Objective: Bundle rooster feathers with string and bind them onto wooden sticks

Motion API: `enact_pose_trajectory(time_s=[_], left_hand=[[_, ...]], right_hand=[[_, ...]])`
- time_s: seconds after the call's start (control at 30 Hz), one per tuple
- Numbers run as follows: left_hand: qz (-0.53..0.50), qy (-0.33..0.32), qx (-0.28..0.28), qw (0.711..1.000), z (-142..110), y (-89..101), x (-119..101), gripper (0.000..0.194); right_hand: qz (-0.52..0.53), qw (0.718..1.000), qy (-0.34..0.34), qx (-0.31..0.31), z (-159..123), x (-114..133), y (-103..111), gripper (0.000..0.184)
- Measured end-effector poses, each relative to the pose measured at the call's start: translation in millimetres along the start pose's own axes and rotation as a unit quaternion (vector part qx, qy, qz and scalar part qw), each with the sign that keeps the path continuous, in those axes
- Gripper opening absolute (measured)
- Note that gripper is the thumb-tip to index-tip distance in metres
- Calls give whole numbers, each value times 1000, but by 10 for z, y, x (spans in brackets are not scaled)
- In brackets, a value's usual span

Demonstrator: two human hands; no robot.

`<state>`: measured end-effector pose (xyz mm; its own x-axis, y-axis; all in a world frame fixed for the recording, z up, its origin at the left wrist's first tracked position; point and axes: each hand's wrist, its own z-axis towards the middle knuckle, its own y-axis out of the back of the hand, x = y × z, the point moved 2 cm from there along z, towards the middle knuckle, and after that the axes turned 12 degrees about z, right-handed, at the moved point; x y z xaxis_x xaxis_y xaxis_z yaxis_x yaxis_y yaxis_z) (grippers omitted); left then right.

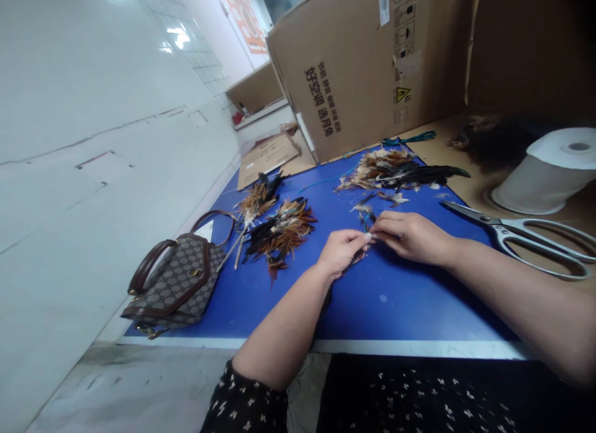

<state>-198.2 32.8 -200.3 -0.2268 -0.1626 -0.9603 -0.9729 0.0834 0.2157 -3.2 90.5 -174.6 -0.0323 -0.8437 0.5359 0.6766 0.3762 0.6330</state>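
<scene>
My left hand and my right hand meet fingertip to fingertip over the blue tabletop, both closed in a pinch. A thin teal cord makes a small loop at the pinched fingertips; its ends are hidden by the fingers. Small loose feathers lie just beyond the hands. Farther back is a heap of tan and black feathers. Left of the hands rest a brown and black feather bunch and another bunch near pale sticks.
Scissors lie beside my right forearm, with a white spool behind them. A patterned handbag sits at the table's left edge. Large cardboard boxes stand along the back. A bundle of teal cord lies before them.
</scene>
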Motion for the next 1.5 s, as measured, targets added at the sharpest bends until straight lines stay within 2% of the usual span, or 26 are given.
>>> enact_pose_trajectory(time_s=[0.2,0.33,0.5,0.6,0.67,0.73,0.83,1.0,1.2,1.37,1.5], left_hand=[[4,-19,-62,998,-8,78,-69,43],[-4,-34,-68,997,-24,97,-102,39],[-25,-16,-71,997,-31,88,-95,37],[-22,-17,-63,998,-26,96,-91,38],[-16,-21,-62,998,-21,104,-85,38],[-11,-23,-60,998,-17,108,-76,39],[-3,-26,-53,998,-13,99,-61,37],[10,-16,-49,999,-15,86,-46,36],[-17,-17,-58,998,-25,62,-80,38],[-52,-5,-74,996,-29,60,-124,42],[-77,0,-89,993,-30,86,-147,46]], right_hand=[[-62,997,-41,-9,5,-14,-25,15],[-29,998,-44,-17,7,18,-44,12],[12,999,-33,2,5,75,-75,10],[15,999,-38,-18,0,94,-58,7],[19,998,-40,-50,-5,90,-39,12],[26,997,-33,-71,-9,73,-37,25],[40,997,-6,-61,-7,34,-72,36],[31,998,0,-47,5,-15,-103,23],[-4,997,-28,-67,13,27,-78,9],[21,995,-35,-95,8,35,-68,8],[22,997,-26,-75,-3,10,-54,10]])
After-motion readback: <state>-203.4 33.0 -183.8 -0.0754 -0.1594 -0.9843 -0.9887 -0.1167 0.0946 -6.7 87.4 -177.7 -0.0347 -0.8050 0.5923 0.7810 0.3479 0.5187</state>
